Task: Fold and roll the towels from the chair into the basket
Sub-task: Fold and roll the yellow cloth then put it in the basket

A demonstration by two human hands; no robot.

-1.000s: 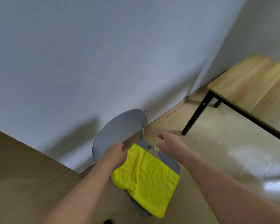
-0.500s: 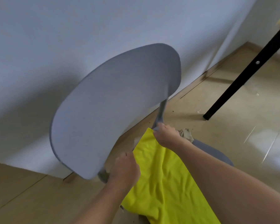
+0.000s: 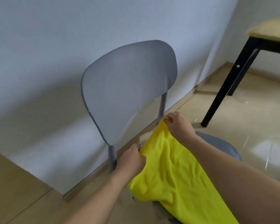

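Note:
A bright yellow towel [image 3: 171, 177] lies spread over the seat of a grey chair [image 3: 128, 84]. My left hand [image 3: 131, 160] pinches the towel's near-left corner by the backrest post. My right hand [image 3: 179, 125] pinches the far corner beside the other post, lifting that edge a little. A pale cream towel [image 3: 145, 135] peeks out from under the yellow one between my hands. Part of the grey seat [image 3: 220, 144] shows at the right. No basket is in view.
The chair stands against a white wall [image 3: 55, 46]. A wooden table [image 3: 271, 29] with black legs [image 3: 225, 88] stands at the right. Pale floor [image 3: 233, 120] lies between chair and table, wood-look flooring [image 3: 14, 183] at the left.
The view has come much closer and lower to the chair. Both hands have closed on the yellow towel's back corners, and the right hand has raised its corner slightly.

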